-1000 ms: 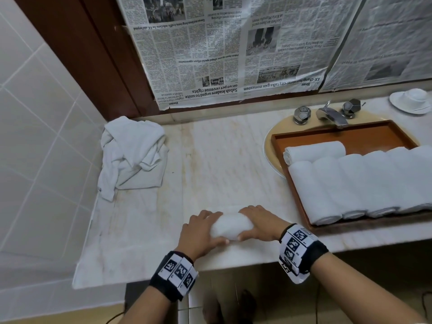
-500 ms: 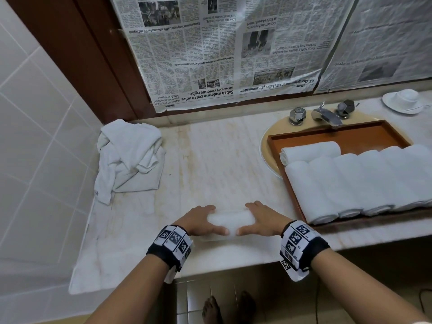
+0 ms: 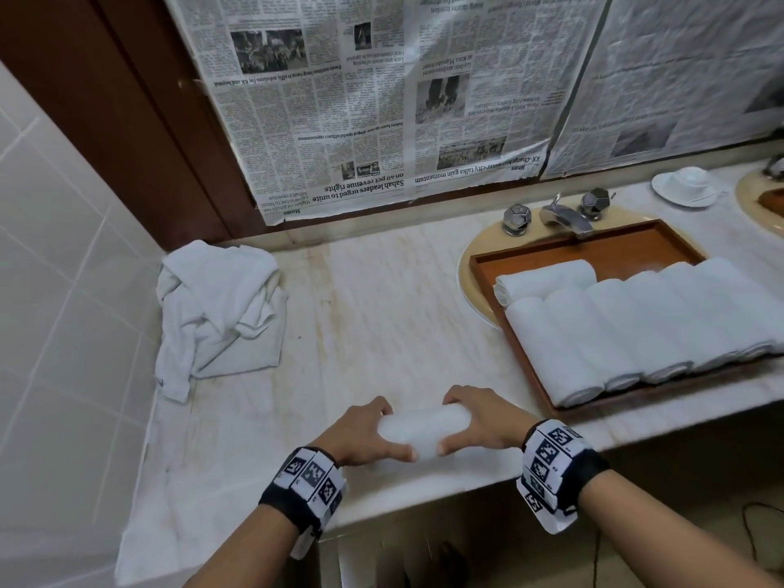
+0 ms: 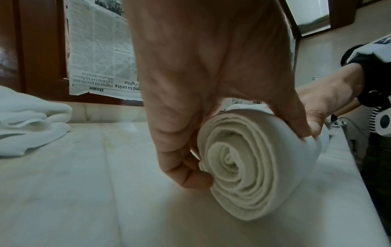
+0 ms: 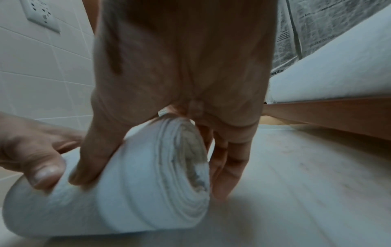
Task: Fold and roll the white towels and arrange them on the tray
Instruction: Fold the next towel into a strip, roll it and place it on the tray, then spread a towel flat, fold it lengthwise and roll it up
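— What have the hands got?

— I see my left hand (image 3: pixel 360 435) and right hand (image 3: pixel 479 422) on one rolled towel (image 3: pixel 424 430), which lies on the bench (image 3: pixel 382 311) near its front edge. Each hand is curled round one end: fingers over the far side, thumb on the near side. From the left wrist view the spiral end of the roll (image 4: pixel 249 170) faces the camera, with the left thumb (image 4: pixel 296 117) on top and the fingers (image 4: pixel 190 175) tucked at its side.

— And the right?

— In the right wrist view my right hand (image 5: pixel 180 83) straddles the other end of the roll (image 5: pixel 127 192), thumb pressed on the cloth; the left thumb (image 5: pixel 42 167) shows beside it.

— Where is the tray?

— The tray (image 3: pixel 594 256) lies to my right, over the basin. I count a row of rolled towels (image 3: pixel 636 328) side by side in it, touching, and one more roll (image 3: pixel 547 278) laid crosswise behind them. A loose heap of white towels (image 3: pixel 220 307) lies at the bench's far left, by the tiled wall.
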A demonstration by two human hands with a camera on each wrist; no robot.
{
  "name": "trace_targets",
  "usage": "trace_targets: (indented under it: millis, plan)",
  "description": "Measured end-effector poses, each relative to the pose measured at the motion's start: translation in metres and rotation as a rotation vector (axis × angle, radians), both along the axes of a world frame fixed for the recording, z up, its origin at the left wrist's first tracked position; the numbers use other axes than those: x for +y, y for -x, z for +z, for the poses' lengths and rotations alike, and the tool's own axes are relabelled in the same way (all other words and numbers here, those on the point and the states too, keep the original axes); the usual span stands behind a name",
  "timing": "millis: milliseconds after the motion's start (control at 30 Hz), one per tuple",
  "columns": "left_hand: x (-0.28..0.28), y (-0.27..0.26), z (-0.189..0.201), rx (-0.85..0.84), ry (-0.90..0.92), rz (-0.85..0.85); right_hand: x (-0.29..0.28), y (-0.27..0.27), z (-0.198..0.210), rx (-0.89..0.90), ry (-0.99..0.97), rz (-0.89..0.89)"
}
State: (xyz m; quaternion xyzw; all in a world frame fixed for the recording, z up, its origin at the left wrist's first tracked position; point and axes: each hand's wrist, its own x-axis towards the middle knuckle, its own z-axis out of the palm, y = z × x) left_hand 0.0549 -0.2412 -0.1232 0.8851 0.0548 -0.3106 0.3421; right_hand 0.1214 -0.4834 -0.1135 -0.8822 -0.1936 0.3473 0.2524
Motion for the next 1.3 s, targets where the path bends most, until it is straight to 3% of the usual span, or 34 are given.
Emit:
trace_targets:
  millis: [300, 633, 1033, 1300]
  plan:
    - [0.005, -0.03, 0.033, -0.305, 0.159, 0.016, -0.017, -0.018, 0.036, -0.158, -0.124, -0.113]
    - [-0.042, -0.099, 0.075, -0.432, 0.221, -0.043, -0.071, -0.07, 0.071, -0.311, -0.219, -0.179]
    - [-0.146, -0.249, 0.086, -0.576, 0.132, 0.037, -0.175, -0.238, 0.099, -0.43, -0.233, -0.092]
    - [-0.169, -0.325, 0.053, -0.452, 0.061, 0.156, -0.181, -0.33, 0.077, -0.247, -0.216, -0.081]
